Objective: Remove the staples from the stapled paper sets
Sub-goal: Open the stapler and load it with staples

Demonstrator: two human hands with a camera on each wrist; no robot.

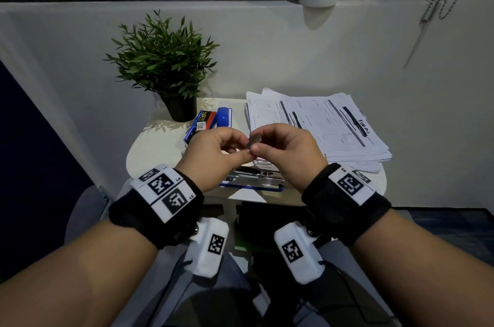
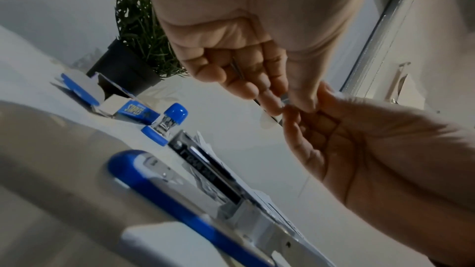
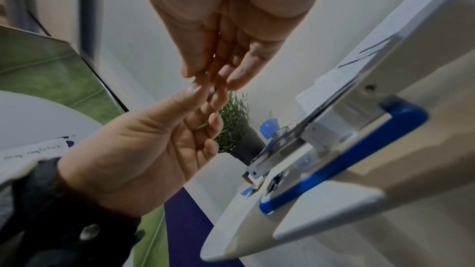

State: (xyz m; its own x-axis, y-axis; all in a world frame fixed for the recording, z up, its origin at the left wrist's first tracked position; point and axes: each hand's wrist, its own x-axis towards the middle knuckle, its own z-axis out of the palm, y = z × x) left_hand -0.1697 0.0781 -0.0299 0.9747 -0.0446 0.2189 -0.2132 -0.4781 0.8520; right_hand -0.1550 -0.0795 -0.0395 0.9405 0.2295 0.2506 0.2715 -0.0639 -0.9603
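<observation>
Both hands meet above the table's front edge and pinch a small grey strip of staples (image 1: 255, 140) between thumbs and fingertips. My left hand (image 1: 236, 150) holds its left end and my right hand (image 1: 268, 143) its right end. The left wrist view shows the left hand's fingers (image 2: 267, 100) curled on the strip. In the right wrist view the strip (image 3: 212, 92) is a grey speck between both hands' fingertips. Below the hands a blue stapler (image 1: 252, 179) lies swung open on the table. A stack of printed paper sets (image 1: 320, 123) lies at the right.
The small white round table (image 1: 157, 145) stands against a white wall. At its back left are a potted plant (image 1: 165, 65), a blue box of staples (image 1: 203, 120) and a small blue tool (image 1: 224, 117). My knees are under the table's front edge.
</observation>
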